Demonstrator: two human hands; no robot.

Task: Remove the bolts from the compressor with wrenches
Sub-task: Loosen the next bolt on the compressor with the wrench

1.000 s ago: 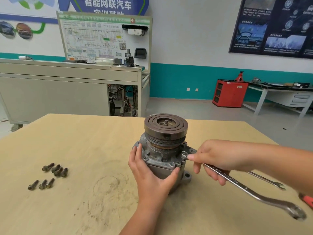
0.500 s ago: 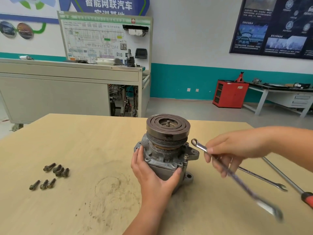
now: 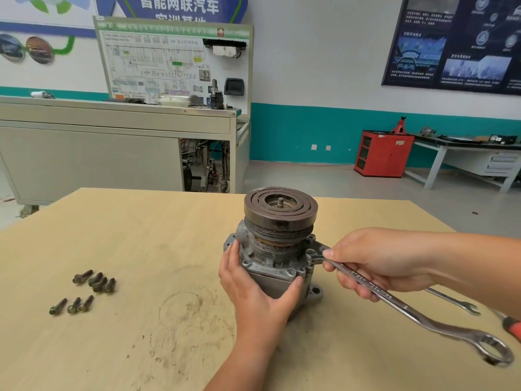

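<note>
compressor (image 3: pixel 277 258) mid table (image 3: pixel 141 238) | bolts (image 3: pixel 84 290) far L | 2nd wrench (image 3: pixel 454 301) + screwdriver (image 3: pixel 511 327) R of it

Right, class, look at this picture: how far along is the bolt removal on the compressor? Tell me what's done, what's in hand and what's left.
Done: seven loose bolts lie on the table. In hand: the left hand steadies the compressor while the right hand holds a wrench, its ring end on a raised bolt at the flange's right side. Left: that bolt; whether others remain is hard to tell.
</note>
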